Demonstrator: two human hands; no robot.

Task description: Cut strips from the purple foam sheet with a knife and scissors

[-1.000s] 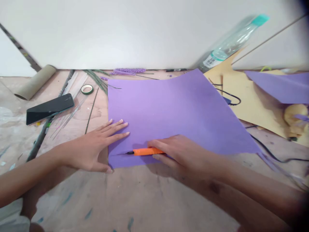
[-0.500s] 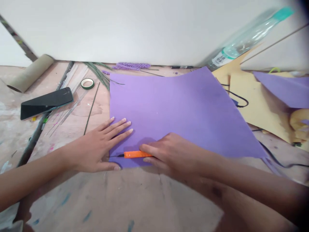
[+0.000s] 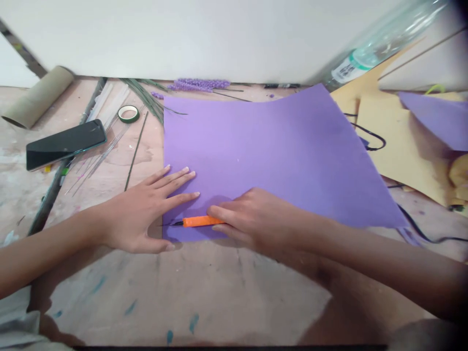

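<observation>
A large purple sheet of paper (image 3: 263,141) lies in front of me, its near right corner pointing out to the right. Flat across its lower left edge rests my left hand (image 3: 141,212), fingers spread and thumb apart. My right hand (image 3: 252,219) is closed around a slim orange-handled tool with a thin dark tip (image 3: 201,221). That tool lies low along the near edge of the sheet, its tip pointing left into the gap between my left thumb and forefinger. Whether the tip is a blade or a point I cannot make out.
On the left lie a phone (image 3: 66,145), a roll of green tape (image 3: 128,114), a cardboard tube (image 3: 38,97) and thin wires. Green stems (image 3: 146,97) and purple flower spikes (image 3: 199,85) line the white wall. A plastic bottle (image 3: 373,53) and yellow paper (image 3: 398,156) are at right.
The whole view has shifted, so things appear slightly higher. The tool's tip and my right hand are slightly further left; my left hand stays on the paper.
</observation>
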